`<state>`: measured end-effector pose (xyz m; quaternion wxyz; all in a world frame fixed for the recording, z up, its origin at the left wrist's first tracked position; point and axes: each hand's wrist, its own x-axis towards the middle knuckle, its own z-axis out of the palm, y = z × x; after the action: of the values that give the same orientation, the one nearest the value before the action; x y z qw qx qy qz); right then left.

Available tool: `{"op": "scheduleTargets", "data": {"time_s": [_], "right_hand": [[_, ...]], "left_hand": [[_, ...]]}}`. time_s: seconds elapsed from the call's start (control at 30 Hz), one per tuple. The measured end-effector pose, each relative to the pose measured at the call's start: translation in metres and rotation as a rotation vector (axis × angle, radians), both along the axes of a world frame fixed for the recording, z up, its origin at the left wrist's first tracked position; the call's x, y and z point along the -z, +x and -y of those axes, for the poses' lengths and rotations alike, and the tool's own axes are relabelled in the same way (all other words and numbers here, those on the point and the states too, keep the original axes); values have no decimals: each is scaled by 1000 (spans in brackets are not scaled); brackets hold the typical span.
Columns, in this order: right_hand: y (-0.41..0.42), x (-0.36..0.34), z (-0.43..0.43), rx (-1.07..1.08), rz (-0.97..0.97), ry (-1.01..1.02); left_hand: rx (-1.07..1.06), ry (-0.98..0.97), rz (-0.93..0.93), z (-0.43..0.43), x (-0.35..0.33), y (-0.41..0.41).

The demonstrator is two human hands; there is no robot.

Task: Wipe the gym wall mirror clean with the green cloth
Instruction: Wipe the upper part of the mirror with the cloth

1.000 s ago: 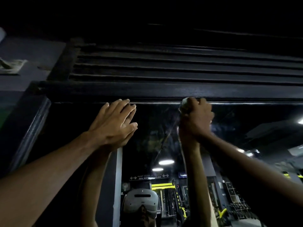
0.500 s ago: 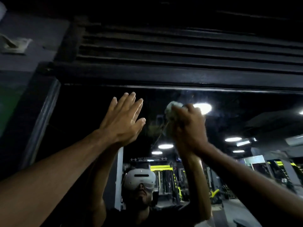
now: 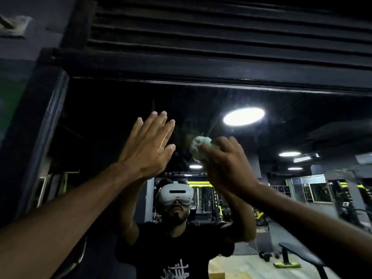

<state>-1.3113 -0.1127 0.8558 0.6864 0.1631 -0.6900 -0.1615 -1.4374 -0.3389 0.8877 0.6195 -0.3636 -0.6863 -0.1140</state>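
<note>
The wall mirror (image 3: pixel 302 109) fills the view below a dark top frame. My right hand (image 3: pixel 227 164) grips a bunched pale green cloth (image 3: pixel 200 147) and holds it against the glass, well below the top edge. My left hand (image 3: pixel 148 146) lies flat on the mirror to the left of the cloth, fingers straight and pointing up. Both forearms reach up from the lower corners. The glass reflects a person wearing a white headset (image 3: pixel 176 193) and a dark shirt.
A dark frame bar (image 3: pixel 201 71) runs above the mirror, with a slatted vent (image 3: pixel 221 31) over it. A dark pillar (image 3: pixel 40 127) borders the mirror's left side. The reflection shows ceiling lights, yellow gym racks and a bench.
My right hand has slid the cloth down from the mirror's top edge. My left hand has moved down the glass too, and the view has tilted lower, showing more of the reflection.
</note>
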Motion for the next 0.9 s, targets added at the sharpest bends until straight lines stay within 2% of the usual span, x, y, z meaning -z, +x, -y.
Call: {"op": "scheduleTargets", "data": {"time_s": [0.07, 0.1, 0.17, 0.23, 0.27, 0.33, 0.4, 0.43, 0.47, 0.53, 0.6, 0.67, 0.73, 0.8, 0.83, 0.9], "right_hand": [[16, -19, -25, 125, 9, 87], [21, -36, -33, 147, -41, 42], [20, -50, -33, 86, -138, -181], [4, -20, -8, -4, -171, -326], [-5, 10, 5, -19, -137, -305], [-9, 64, 17, 9, -21, -117], [10, 66, -2, 96, 113, 111], [20, 54, -14, 160, 108, 155], [26, 38, -27, 196, 48, 96], [31, 15, -39, 132, -93, -227], [17, 36, -18, 34, -164, -446], [1, 90, 7, 45, -70, -388], [4, 126, 9, 91, 93, -153], [23, 111, -19, 170, 143, -15], [31, 95, -33, 180, 87, -68], [42, 72, -44, 84, -107, -378]], "left_hand": [[-3, 18, -12, -3, 13, 1], [-1, 11, -17, -5, 20, 2], [-4, -33, -35, -9, 33, 3], [-23, -55, -44, -11, 43, 3], [-24, -51, -31, -11, 47, 4], [-20, -34, -13, -12, 55, 2], [-9, -28, -15, -12, 68, 3], [-4, -32, -27, -13, 76, 2], [6, -28, -40, -12, 81, 0], [12, -13, -52, -12, 92, -3], [19, 2, -55, -12, 100, -3], [28, 7, -56, -14, 106, 1], [42, 19, -42, -16, 109, 3], [55, 23, -32, -16, 113, 3], [57, 19, -37, -14, 115, 2], [52, 1, -55, -8, 119, -2]]}}
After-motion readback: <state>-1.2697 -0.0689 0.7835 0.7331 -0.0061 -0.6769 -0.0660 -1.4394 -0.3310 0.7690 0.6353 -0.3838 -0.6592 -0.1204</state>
